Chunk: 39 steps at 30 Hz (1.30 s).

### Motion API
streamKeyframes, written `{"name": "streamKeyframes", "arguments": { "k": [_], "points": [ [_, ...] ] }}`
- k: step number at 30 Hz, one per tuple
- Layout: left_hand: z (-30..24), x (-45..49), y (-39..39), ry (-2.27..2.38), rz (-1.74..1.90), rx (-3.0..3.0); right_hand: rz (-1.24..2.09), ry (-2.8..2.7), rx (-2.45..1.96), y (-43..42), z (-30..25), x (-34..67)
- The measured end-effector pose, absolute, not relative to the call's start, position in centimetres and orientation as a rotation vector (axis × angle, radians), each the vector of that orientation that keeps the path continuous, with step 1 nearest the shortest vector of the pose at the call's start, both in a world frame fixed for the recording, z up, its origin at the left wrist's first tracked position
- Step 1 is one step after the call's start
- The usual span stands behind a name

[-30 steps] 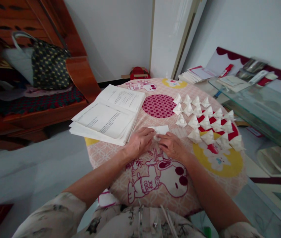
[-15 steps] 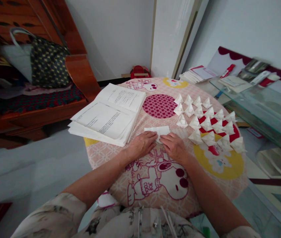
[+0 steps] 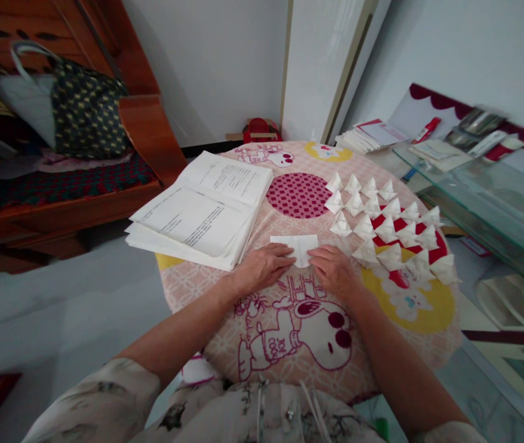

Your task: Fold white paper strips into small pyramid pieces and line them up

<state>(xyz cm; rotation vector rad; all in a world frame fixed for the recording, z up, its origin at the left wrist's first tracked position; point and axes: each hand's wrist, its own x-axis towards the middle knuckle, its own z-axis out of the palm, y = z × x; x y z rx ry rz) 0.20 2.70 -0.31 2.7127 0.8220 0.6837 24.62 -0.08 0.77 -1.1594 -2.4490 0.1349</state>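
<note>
A small folded piece of white paper [image 3: 305,248] lies flat on the round table in front of me, with a crease down its middle. Over its lower left part, the fingers of my left hand [image 3: 265,266] are closed together and hold it down. At its right edge my right hand [image 3: 335,271] has bent fingers closed on the paper, thumb side toward the middle. To the right stand several folded white paper pieces [image 3: 386,229] with pointed tops, set out in rows. Left of my hands rests an open stack of printed sheets [image 3: 188,223].
A patterned cloth [image 3: 215,307] covers the table. Beyond its right side is a glass shelf [image 3: 487,191] with metal bowls and papers. A wooden bench [image 3: 151,135] with a dark dotted bag [image 3: 87,111] stands at the left. A red object [image 3: 262,130] sits by the wall.
My right hand has slid right, from the middle of the paper to its right edge, so more of the paper shows. My left hand has hardly moved.
</note>
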Motion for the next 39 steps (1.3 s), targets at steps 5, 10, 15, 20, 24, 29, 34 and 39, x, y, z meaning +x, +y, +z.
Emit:
{"name": "streamKeyframes", "arguments": {
  "k": [5, 10, 15, 20, 24, 29, 34, 39],
  "points": [
    [0.3, -0.4, 2.8, 0.648, 0.686, 2.672, 0.395, -2.369, -1.147, -0.4, 1.2, 24.8],
    [0.5, -0.6, 2.9, 0.581, 0.671, 2.679, 0.570, -2.221, -1.135, 0.7, 0.9, 26.5],
    [0.5, -0.7, 2.9, 0.535, 0.652, 2.662, 0.634, -2.265, -1.166, 2.3, 1.8, 26.2],
    [0.7, -0.8, 2.9, 0.534, 0.630, 2.634, 0.570, -2.335, -1.230, 3.7, 2.4, 24.4],
    [0.6, -0.8, 2.9, 0.528, 0.633, 2.627, 0.474, -2.330, -1.298, 4.1, 1.5, 23.5],
    [0.7, -0.9, 2.9, 0.521, 0.594, 2.636, 0.338, -2.310, -1.331, 3.5, 0.8, 23.0],
    [0.8, -1.0, 2.9, 0.521, 0.568, 2.623, 0.256, -2.289, -1.339, 3.0, 0.3, 22.8],
    [0.8, -1.1, 2.9, 0.520, 0.568, 2.628, 0.221, -2.268, -1.334, 2.7, 0.0, 22.8]
  ]
}}
